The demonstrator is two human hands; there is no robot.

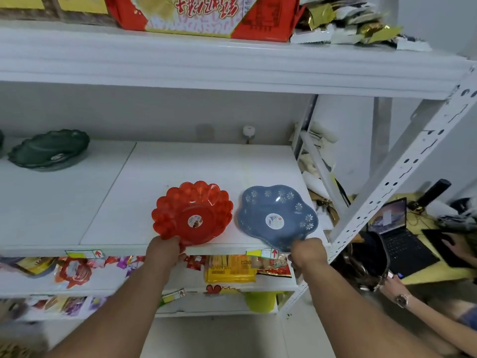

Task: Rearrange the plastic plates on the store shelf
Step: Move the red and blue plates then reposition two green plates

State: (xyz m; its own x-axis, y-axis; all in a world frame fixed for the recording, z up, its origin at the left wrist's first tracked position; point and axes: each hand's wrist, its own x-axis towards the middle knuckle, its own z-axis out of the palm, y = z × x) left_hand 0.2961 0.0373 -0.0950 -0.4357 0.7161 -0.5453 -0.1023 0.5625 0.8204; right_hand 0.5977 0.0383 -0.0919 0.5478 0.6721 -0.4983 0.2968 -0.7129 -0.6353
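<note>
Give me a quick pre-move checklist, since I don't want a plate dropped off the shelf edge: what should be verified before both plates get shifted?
1. Left hand grips the near rim of the red plate: ok.
2. Right hand grips the near rim of the blue plate: ok.
3. Both plates fully supported on the white shelf: not ok, their near edges overhang the front lip.
4. Plates apart, not overlapping: ok, a narrow gap shows between them.
5. Free shelf surface behind and to the left: ok, up to the dark green plate.
6. How firm each grip is: cannot tell.
</note>
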